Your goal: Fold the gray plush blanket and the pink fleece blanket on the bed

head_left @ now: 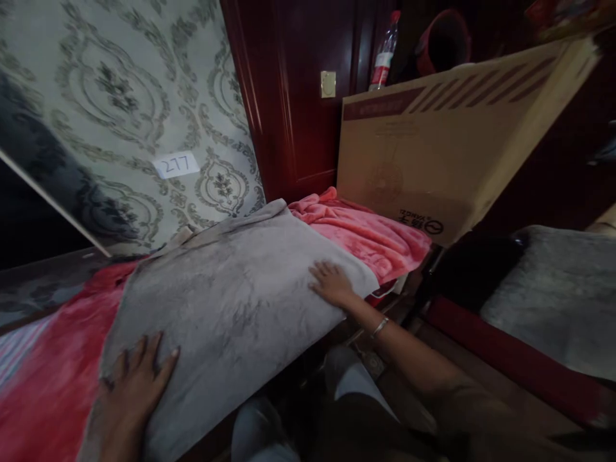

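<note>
A grey plush cloth (pixel 231 276) lies spread over a bench-like surface in front of me. My left hand (pixel 135 378) rests on its near left part, fingers spread. Flat near the cloth's right end is my right hand (pixel 331 282), fingers also stretched out, with a bracelet on the wrist. Neither hand grips anything. Under and beyond the grey cloth, a pink plush blanket (pixel 370 237) sticks out in folds at the right end. Red plush fabric (pixel 62 372) shows at the left end, beside striped cloth (pixel 22 346).
A large cardboard box (pixel 409 141) stands behind the pink blanket, with a plastic bottle (pixel 385 54) and a red round container (pixel 443 43) near its top. A paper marked 277 (pixel 177 165) is on the patterned wall. At right is a seat with a grey fluffy cover (pixel 558 295).
</note>
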A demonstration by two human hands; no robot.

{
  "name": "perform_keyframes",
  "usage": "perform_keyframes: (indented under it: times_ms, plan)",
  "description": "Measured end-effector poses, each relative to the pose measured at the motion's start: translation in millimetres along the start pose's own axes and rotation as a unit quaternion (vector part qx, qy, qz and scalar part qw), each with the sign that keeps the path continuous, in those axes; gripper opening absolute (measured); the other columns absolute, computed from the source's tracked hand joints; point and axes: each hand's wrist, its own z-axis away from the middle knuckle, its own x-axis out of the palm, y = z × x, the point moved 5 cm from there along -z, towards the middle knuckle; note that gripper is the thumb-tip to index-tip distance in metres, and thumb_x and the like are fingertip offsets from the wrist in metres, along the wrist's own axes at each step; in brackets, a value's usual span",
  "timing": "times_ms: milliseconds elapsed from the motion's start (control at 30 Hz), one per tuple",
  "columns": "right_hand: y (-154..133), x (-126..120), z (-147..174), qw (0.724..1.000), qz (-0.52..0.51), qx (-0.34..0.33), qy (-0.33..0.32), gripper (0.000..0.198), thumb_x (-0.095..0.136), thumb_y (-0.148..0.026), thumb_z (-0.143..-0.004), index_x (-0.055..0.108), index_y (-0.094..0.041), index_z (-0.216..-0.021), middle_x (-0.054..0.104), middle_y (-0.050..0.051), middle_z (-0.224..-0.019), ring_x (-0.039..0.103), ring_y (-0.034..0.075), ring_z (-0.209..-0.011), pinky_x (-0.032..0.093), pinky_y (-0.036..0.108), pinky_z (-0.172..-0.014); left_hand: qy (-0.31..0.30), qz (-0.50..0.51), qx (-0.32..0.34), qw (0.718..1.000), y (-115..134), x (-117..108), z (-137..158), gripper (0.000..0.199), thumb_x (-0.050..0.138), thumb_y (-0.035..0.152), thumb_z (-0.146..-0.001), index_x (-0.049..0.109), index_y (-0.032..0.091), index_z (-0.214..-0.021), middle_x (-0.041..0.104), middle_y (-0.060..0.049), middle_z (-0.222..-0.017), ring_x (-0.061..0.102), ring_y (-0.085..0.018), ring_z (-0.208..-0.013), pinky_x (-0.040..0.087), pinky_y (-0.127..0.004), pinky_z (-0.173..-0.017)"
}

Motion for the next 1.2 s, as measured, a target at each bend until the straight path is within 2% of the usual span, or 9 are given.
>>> perform_keyframes:
  times_ms: [100,200,400,533,667,867,1033,1100,1200]
  plan:
    - [70.1,-14.9,9.3,0.993,0.045,0.106,0.006,0.059,0.033,-0.048,-0.103,0.037,-0.021,-0.155,0.027,0.009,-0.163,0.022,0.029,-0.150,0.018,0.052,-0.120,-0.002,0.011,-0.010,1.000,1.5,-2.3,0.0,0.080,0.017,0.063,-0.091,0.037,0.017,-0.154,0.026,-0.012,-0.165,0.017,-0.041,-0.151,0.017,-0.070,-0.116]
    - [104.1,-25.9,21.5,0.987,0.054,0.152,0.016,0.056,0.035,-0.043,-0.103,0.040,-0.018,-0.153,0.033,0.011,-0.160,0.027,0.030,-0.148,0.021,0.052,-0.118,-0.003,0.020,-0.003,1.000,4.3,-3.7,0.9,0.082,0.015,0.062,-0.091,0.038,0.015,-0.154,0.026,-0.013,-0.165,0.016,-0.041,-0.151,0.016,-0.070,-0.117]
    - [111.8,-41.5,29.5,0.981,0.052,0.166,0.089,0.046,0.047,-0.028,-0.096,0.056,-0.014,-0.139,0.062,0.017,-0.133,0.053,0.029,-0.123,0.041,0.039,-0.102,0.001,0.027,-0.004,1.000,4.3,-3.4,0.4,0.084,0.014,0.064,-0.090,0.036,0.016,-0.154,0.026,-0.013,-0.164,0.016,-0.041,-0.151,0.016,-0.070,-0.116]
    - [116.9,-41.9,26.5,0.980,0.022,0.170,0.098,0.046,0.052,-0.025,-0.093,0.057,-0.014,-0.138,0.065,0.016,-0.128,0.058,0.028,-0.118,0.044,0.035,-0.097,-0.019,-0.002,-0.007,1.000,7.7,-7.0,4.1,0.081,0.014,0.061,-0.092,0.032,0.015,-0.156,0.023,-0.013,-0.166,0.014,-0.040,-0.152,0.015,-0.067,-0.118]
    - [125.4,-35.9,28.5,0.981,-0.012,0.168,0.100,0.044,0.046,-0.024,-0.097,0.054,-0.014,-0.140,0.065,0.015,-0.129,0.062,0.025,-0.115,0.047,0.033,-0.092,-0.033,-0.033,-0.005,0.999,12.1,-10.1,9.4,0.074,0.019,0.055,-0.094,0.029,0.016,-0.157,0.023,-0.012,-0.166,0.014,-0.038,-0.152,0.015,-0.064,-0.119]
    - [134.5,-22.7,39.6,0.974,-0.017,0.204,0.093,0.041,0.037,-0.026,-0.101,0.059,-0.014,-0.132,0.068,0.015,-0.123,0.064,0.028,-0.110,0.049,0.036,-0.088,-0.021,-0.058,-0.010,0.998,10.1,-9.4,13.1,0.069,0.026,0.052,-0.097,0.031,0.018,-0.156,0.026,-0.010,-0.165,0.016,-0.037,-0.152,0.016,-0.063,-0.119]
    - [117.1,-35.0,32.2,0.973,0.032,0.205,0.105,0.043,0.038,-0.018,-0.096,0.061,-0.013,-0.132,0.065,0.018,-0.125,0.061,0.030,-0.114,0.048,0.039,-0.091,-0.022,-0.061,-0.016,0.998,9.9,-9.1,14.6,0.068,0.028,0.050,-0.097,0.031,0.018,-0.156,0.026,-0.011,-0.165,0.016,-0.038,-0.152,0.017,-0.064,-0.118]
    - [86.4,-40.0,19.4,0.981,0.031,0.152,0.116,0.046,0.040,-0.017,-0.094,0.059,-0.012,-0.135,0.062,0.018,-0.132,0.056,0.029,-0.121,0.045,0.038,-0.099,-0.023,-0.060,-0.015,0.998,10.3,-9.0,14.4,0.068,0.028,0.050,-0.097,0.030,0.018,-0.157,0.025,-0.011,-0.165,0.016,-0.038,-0.152,0.017,-0.065,-0.118]
    - [9.3,-35.8,-5.9,0.995,-0.016,0.008,0.099,0.051,0.046,-0.022,-0.095,0.051,-0.009,-0.144,0.051,0.018,-0.147,0.047,0.026,-0.133,0.036,0.034,-0.111,-0.019,-0.054,-0.012,0.998,9.7,-8.5,13.6,0.068,0.027,0.050,-0.097,0.029,0.019,-0.157,0.025,-0.010,-0.165,0.016,-0.038,-0.152,0.017,-0.064,-0.118]
